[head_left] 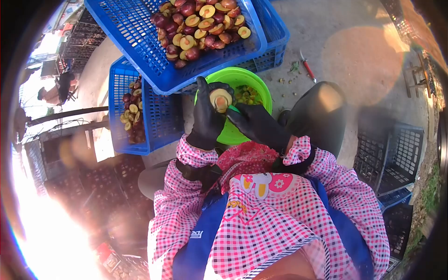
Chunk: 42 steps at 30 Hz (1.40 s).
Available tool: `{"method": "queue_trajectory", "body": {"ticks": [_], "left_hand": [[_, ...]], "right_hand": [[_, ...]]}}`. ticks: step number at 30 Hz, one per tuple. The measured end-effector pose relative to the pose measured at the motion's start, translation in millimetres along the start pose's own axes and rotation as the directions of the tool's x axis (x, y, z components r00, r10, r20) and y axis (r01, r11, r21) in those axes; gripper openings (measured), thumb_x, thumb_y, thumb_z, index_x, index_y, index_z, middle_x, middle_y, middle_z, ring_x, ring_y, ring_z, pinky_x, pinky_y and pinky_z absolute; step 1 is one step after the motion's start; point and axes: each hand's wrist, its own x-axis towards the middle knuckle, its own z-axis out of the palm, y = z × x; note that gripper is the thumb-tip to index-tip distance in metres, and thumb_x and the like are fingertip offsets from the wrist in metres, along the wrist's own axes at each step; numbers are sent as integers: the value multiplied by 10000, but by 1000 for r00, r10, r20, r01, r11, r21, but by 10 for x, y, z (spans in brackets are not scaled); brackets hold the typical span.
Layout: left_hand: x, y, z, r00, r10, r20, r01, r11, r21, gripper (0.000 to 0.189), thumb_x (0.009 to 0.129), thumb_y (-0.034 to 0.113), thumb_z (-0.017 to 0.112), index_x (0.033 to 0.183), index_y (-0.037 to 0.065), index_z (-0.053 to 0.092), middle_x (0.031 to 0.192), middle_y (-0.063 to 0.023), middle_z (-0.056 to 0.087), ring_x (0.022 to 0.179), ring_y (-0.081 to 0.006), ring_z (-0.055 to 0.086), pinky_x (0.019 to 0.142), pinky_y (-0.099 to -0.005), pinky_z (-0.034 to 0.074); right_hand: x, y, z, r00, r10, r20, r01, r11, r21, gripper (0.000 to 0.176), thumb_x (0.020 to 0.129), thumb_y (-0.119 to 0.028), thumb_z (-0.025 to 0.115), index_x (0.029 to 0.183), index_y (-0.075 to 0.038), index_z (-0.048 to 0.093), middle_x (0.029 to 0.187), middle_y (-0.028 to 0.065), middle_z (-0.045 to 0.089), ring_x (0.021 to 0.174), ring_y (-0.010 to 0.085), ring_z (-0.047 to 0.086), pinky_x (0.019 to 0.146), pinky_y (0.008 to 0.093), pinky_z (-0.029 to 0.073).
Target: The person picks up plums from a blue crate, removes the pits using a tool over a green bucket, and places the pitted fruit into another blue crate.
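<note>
My left hand (205, 116), in a black glove, is closed around a halved plum (220, 99) with its cut face and pit turned up. My right hand (259, 123), also black-gloved, grips a small green-handled tool (234, 109) at the plum's edge. Its working end is too small to make out. Both hands are above a bright green basin (267, 93), where yellow-green scraps (247, 94) lie. Just beyond them, a tilted blue crate (163, 79) holds many cut plums (196, 32).
Left of the basin stands another blue crate (163, 119) with plum halves (133, 112). A red-handled knife (307, 67) lies on the concrete floor (345, 60). Black crates (396, 154) stand at right. My knee (322, 109) is beside the basin.
</note>
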Motion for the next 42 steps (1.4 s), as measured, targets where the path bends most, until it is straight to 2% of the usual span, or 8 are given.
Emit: {"method": "queue_trajectory", "body": {"ticks": [5, 10, 16, 19, 22, 25, 28, 42], "left_hand": [[78, 56, -73, 938, -301, 172, 336, 914, -228, 580, 1047, 480, 278, 917, 18, 604, 800, -70, 635, 722, -153, 613, 722, -278, 509], [159, 106, 31, 970, -165, 179, 235, 831, -504, 677, 1021, 563, 247, 846, 18, 608, 768, -80, 637, 682, -181, 611, 672, -298, 501], [337, -112, -89, 901, -398, 171, 355, 453, -817, 528, 981, 498, 455, 1016, -6, 608, 852, -133, 629, 750, -285, 624, 718, -395, 530], [827, -138, -512, 993, -115, -10, 115, 992, -53, 257, 868, 191, 634, 1050, 9, 622, 949, -126, 658, 851, -285, 660, 777, -399, 542], [1461, -363, -1113, 876, 361, 318, -465, 462, 756, 357, 804, 198, 719, 1108, 36, 625, 1052, -159, 671, 942, -341, 659, 830, -418, 527], [2116, -601, -1176, 990, -90, -110, 140, 502, 853, 433, 849, 339, 636, 1147, 25, 618, 1106, -198, 657, 1021, -371, 634, 873, -456, 503], [2448, -903, -1127, 987, -84, 139, -121, 195, 973, 523, 833, 411, 614, 1159, 3, 589, 1111, -254, 644, 1048, -406, 619, 872, -485, 495], [308, 334, -377, 833, -481, 275, 546, 796, -261, 372, 973, 300, 541, 1211, 16, 573, 1059, -72, 623, 944, -174, 629, 820, -316, 522]], "right_hand": [[20, 0, -22, 996, -59, 71, 46, 985, 166, 345, 981, -356, 516, 978, -30, 627, 560, 132, 538, 444, 287, 540, 446, 385, 409], [-61, -216, -191, 641, 28, 767, -758, -134, 638, 488, 1008, -511, 388, 779, -102, 527, 513, -40, 391, 377, 56, 313, 381, 224, 228], [-46, -259, -198, 761, 93, 642, -628, 358, 692, 475, 999, -502, 413, 777, -99, 532, 511, -33, 393, 379, 47, 318, 372, 219, 233], [-65, -185, -183, 740, 178, 649, -638, 490, 594, 481, 985, -481, 459, 793, -62, 598, 546, 13, 504, 436, 97, 458, 426, 263, 366], [-28, -158, -76, 790, 389, 474, -522, 833, 184, 474, 966, -472, 501, 859, -41, 666, 631, 68, 610, 566, 168, 588, 574, 352, 480], [-28, 55, 10, 833, 378, 404, -441, 895, 72, 457, 945, -481, 533, 932, -51, 686, 789, 155, 676, 748, 310, 662, 720, 424, 493], [-24, 105, 12, 912, 279, 302, -315, 946, 78, 432, 938, -466, 547, 971, -56, 679, 846, 182, 681, 803, 378, 658, 730, 442, 495], [92, -82, -50, 964, 229, -136, -207, 966, 158, 327, 916, -372, 608, 981, -51, 607, 722, 200, 650, 680, 396, 651, 604, 467, 503]]}}
